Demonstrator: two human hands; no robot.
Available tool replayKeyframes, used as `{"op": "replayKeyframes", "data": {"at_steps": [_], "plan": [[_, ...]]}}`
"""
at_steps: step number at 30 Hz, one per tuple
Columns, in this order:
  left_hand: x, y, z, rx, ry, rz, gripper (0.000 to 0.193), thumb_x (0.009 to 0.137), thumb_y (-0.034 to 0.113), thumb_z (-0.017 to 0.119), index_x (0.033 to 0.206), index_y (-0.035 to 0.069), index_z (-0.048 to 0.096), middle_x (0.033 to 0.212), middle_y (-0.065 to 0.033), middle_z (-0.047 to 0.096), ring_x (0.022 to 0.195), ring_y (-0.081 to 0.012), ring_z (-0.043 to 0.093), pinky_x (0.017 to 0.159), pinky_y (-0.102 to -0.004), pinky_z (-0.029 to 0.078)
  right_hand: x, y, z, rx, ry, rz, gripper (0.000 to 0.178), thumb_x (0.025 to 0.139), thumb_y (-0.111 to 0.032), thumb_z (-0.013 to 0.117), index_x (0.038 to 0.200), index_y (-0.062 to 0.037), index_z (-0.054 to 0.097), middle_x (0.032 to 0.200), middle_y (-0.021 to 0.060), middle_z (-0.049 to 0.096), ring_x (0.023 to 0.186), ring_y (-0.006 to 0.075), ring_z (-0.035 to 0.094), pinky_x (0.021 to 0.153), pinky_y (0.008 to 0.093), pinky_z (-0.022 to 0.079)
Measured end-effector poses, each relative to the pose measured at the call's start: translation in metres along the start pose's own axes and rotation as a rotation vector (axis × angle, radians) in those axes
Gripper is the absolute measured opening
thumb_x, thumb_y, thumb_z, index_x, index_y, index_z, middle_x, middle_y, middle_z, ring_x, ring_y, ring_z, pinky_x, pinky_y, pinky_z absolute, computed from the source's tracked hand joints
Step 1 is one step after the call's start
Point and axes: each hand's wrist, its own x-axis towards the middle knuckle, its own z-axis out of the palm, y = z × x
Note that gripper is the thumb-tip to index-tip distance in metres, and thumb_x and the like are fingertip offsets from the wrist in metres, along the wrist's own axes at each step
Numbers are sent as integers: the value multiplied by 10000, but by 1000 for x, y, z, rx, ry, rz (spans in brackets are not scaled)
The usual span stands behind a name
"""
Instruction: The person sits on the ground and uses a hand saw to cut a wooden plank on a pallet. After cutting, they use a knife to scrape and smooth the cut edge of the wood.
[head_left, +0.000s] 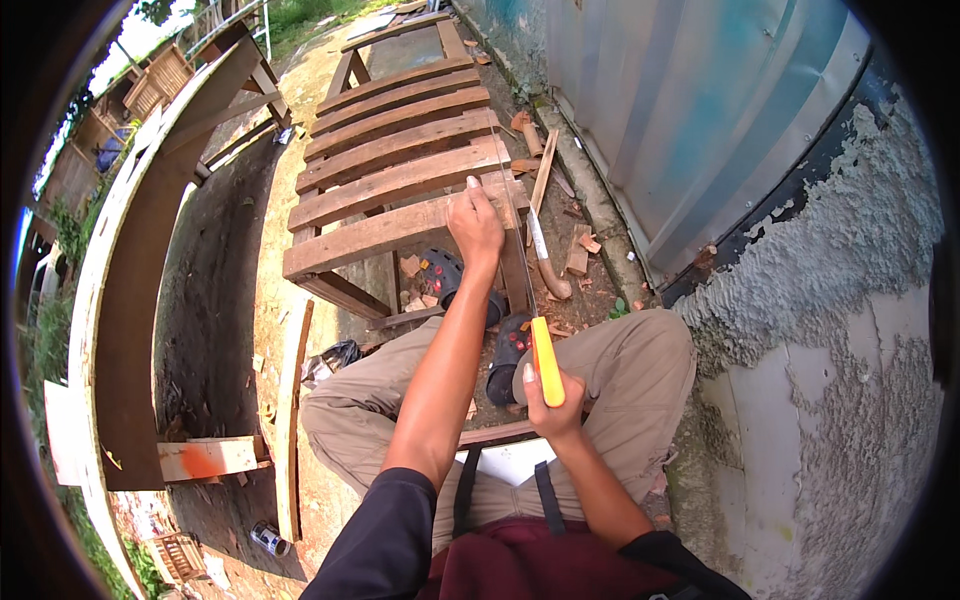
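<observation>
A slatted wooden bench (380,228) stands in front of me. My left hand (475,225) is closed over the right end of its nearest slat, thumb pointing away from me. In my right hand (553,400) is a handsaw (544,350), gripped by its yellow handle. Its thin blade shows nearly edge-on, running away from me along the bench's right side, by the slat ends. Whether the teeth touch the wood I cannot tell. Right of the bench, a machete (541,250) with a wooden handle lies on the ground.
A corrugated metal sheet (680,100) and a rough plastered wall (830,350) rise on the right. Wood offcuts (580,248) litter the ground beside the bench. On the left are a long board structure (130,300), a loose plank (292,420) and a can (269,538).
</observation>
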Motion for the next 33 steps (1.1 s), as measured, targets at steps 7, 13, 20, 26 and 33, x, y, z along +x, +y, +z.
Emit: {"op": "replayKeyframes", "data": {"at_steps": [7,13,20,26,33], "plan": [[-9,7,2,8,131,240,519,1078,281,367,738,-5,636,781,-218,630,816,-420,547,847,-513,390,-25,13,-12,-88,-67,9,161,907,-50,667,766,-3,604,590,115,561,487,276,588,496,368,446],[-10,-7,7,61,194,301,368,980,187,388,801,11,656,802,-183,634,843,-389,558,890,-487,380,-89,24,-42,-93,-90,-13,71,822,5,633,765,31,601,645,130,578,504,290,593,483,380,462],[-12,-3,9,-4,208,276,365,946,192,404,779,0,666,788,-191,635,828,-394,558,862,-484,397,-94,26,-17,-248,-180,-222,109,806,-13,592,712,8,540,628,108,574,507,260,587,520,374,510],[-12,-6,7,29,197,250,341,931,182,415,793,2,670,810,-216,639,834,-401,563,849,-492,403,-106,25,-56,-95,-111,-29,87,815,-12,637,740,19,606,610,118,575,499,286,606,475,382,470],[-6,-8,17,-18,222,270,252,891,187,474,792,25,640,800,-195,614,841,-394,542,868,-501,384,9,-22,-8,-15,6,194,230,927,-48,603,704,-5,562,584,14,562,519,99,523,506,286,399]]}}
